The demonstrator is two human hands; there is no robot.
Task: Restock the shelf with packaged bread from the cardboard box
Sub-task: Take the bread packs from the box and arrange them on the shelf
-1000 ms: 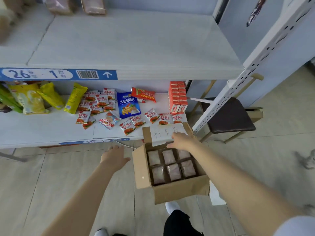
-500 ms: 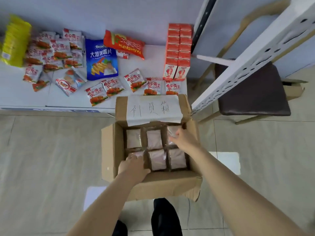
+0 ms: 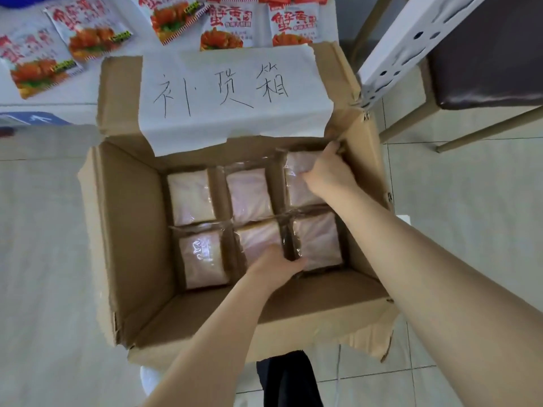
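An open cardboard box stands on the tiled floor below me, a white paper label with handwriting on its far flap. Several clear-wrapped packs of sliced bread fill it in two rows. My left hand is down in the near row, fingers curled over the near middle bread pack. My right hand grips the far right bread pack in the box's far right corner. The far left pack, far middle pack, near left pack and near right pack lie untouched.
The low white shelf just beyond the box carries red-and-white snack packets. A white perforated shelf upright slants past the box's right corner. A dark-seated stool stands at the right. My dark trouser leg is under the box's near wall.
My head has dropped closer over the box. My left hand moved from the near left pack to the near middle pack. My right hand has closed on the far right pack.
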